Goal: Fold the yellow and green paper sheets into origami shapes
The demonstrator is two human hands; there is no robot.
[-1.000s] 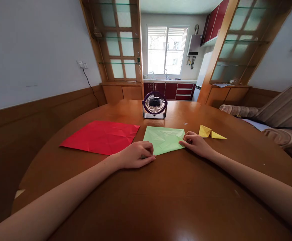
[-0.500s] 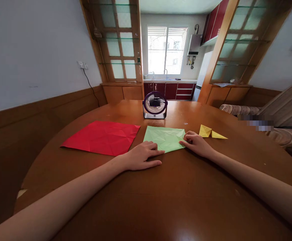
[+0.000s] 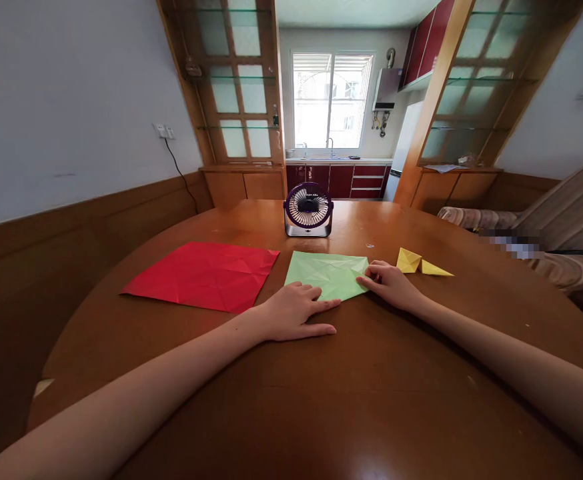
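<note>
Flattening out: left hand (image 3: 294, 312) went from a curled fist 1 s ago to fingers spread flat, sliding right along the near edge of the creased light-green paper square (image 3: 327, 275), so it reads as pressing the sheet down. Right hand (image 3: 389, 283) unchanged, fingers pinching the sheet's right corner. Sheet lies mid-worktop on the round glossy brown wooden worktop (image 3: 351, 400), between the creased red paper sheet (image 3: 204, 273) and the folded yellow paper piece (image 3: 420, 264), small purple desk fan (image 3: 308, 209) behind, kitchen window beyond.

Two bare forearms in view, entering from bottom left and bottom right. No sleeves visible as far up as the frame shows. Left hand (image 3: 294, 311): no ring, no watch, no band at the wrist. Right hand (image 3: 390, 285): likewise unadorned, wrist plain. No gloves. Nails look short; any polish too small to tell. Slender forearms, no markings seen.
</note>
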